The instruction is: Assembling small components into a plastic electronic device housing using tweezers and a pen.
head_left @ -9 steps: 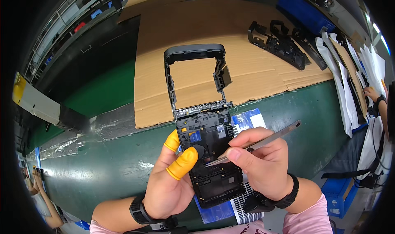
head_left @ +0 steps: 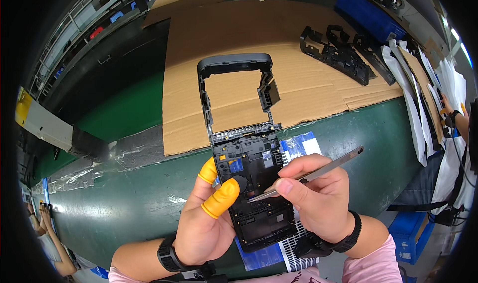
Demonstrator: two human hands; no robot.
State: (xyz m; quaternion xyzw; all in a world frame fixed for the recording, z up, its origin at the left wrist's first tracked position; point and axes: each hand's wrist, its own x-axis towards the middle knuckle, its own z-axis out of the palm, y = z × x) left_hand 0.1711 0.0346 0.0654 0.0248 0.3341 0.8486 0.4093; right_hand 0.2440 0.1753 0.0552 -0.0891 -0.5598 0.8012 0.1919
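A black plastic device housing point(head_left: 254, 156), with an open frame at its far end, is held up over the bench by my left hand point(head_left: 204, 218). Yellow finger cots cover the thumb and a finger of that hand; the thumb presses the housing's left edge. My right hand point(head_left: 318, 198) pinches metal tweezers point(head_left: 328, 170) between thumb and forefinger. Their tips rest over the middle of the housing, touching it or just above it; I cannot tell which. Whether the tips grip anything is too small to see.
More black housing parts point(head_left: 343, 59) lie on a cardboard sheet point(head_left: 189, 108) over the green bench point(head_left: 119, 203). Under the housing are blue plastic film point(head_left: 261, 258) and a white slotted sheet. White bags point(head_left: 408, 103), a blue bin point(head_left: 366, 16) and co-workers' hands point(head_left: 450, 113) appear around the edges.
My hands, the housing and the tweezers stay almost still. A pale, thin thing has come into view at the top edge, and the co-worker's hand at the right has shifted slightly.
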